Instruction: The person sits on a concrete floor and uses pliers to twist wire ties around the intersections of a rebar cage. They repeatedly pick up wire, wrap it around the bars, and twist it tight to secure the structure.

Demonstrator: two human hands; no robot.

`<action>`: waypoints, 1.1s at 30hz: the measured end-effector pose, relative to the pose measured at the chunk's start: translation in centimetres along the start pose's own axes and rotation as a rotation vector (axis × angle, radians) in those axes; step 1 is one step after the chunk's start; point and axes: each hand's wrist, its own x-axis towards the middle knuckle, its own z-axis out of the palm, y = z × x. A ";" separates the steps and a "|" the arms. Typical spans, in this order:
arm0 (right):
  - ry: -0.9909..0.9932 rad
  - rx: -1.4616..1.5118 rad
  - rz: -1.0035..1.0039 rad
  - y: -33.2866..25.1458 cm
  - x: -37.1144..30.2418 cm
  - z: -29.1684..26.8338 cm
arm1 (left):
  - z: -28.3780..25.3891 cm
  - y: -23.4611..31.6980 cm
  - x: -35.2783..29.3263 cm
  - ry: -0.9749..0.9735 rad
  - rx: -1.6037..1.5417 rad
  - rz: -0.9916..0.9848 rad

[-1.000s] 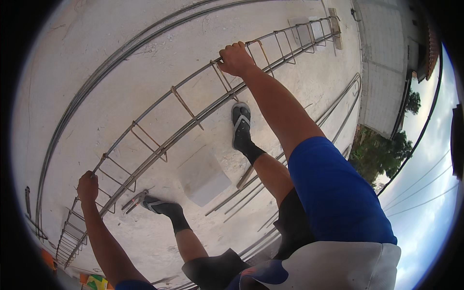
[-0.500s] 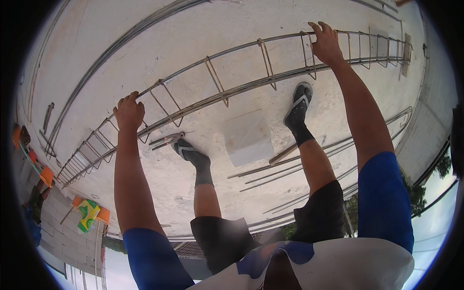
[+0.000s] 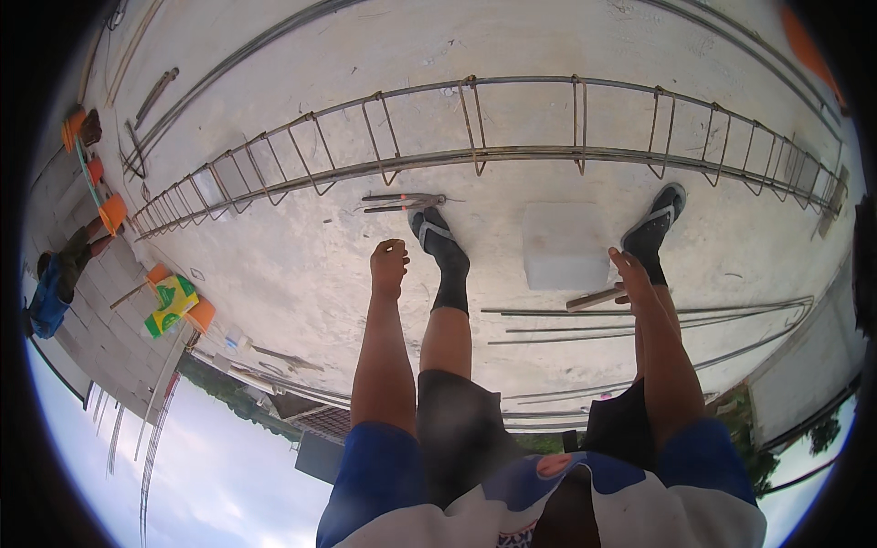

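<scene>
Left hand (image 3: 389,265): loosely curled, holding nothing, hanging in the air just at 7 o'clock from the pincers.
Right hand (image 3: 632,279): fingers open and empty, just beside the wooden stick (image 3: 596,298) at its 9 o'clock; I cannot tell if it touches.
Rebar cage (image 3: 475,157): a long ladder of bars and stirrups lying on the concrete slab (image 3: 301,265), at 12 o'clock from both hands and clear of them.
Tying pincers (image 3: 402,202): flat on the slab, touching the toe of the left sandal (image 3: 429,228).
Concrete block (image 3: 565,245): between the two feet.
Loose rods (image 3: 639,320): lying by the right foot (image 3: 654,230).
Risk: in my judgement, open sandals among loose rods invite a trip; a stirrup end could also scrape a bare hand reaching in.
</scene>
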 end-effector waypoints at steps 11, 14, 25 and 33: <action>-0.369 0.419 0.056 3.0 6.6 3.4 | 11.7 -3.4 11.9 -0.111 -0.612 -0.269; -0.312 0.435 0.050 2.6 6.5 4.0 | 14.8 -1.5 11.7 0.105 -0.679 -0.318; -0.391 0.432 0.064 2.1 6.8 3.8 | 17.0 0.4 12.8 0.255 -0.639 -0.331; -0.370 0.460 0.052 3.4 7.5 3.8 | 17.7 -0.3 14.1 0.235 -0.848 -0.361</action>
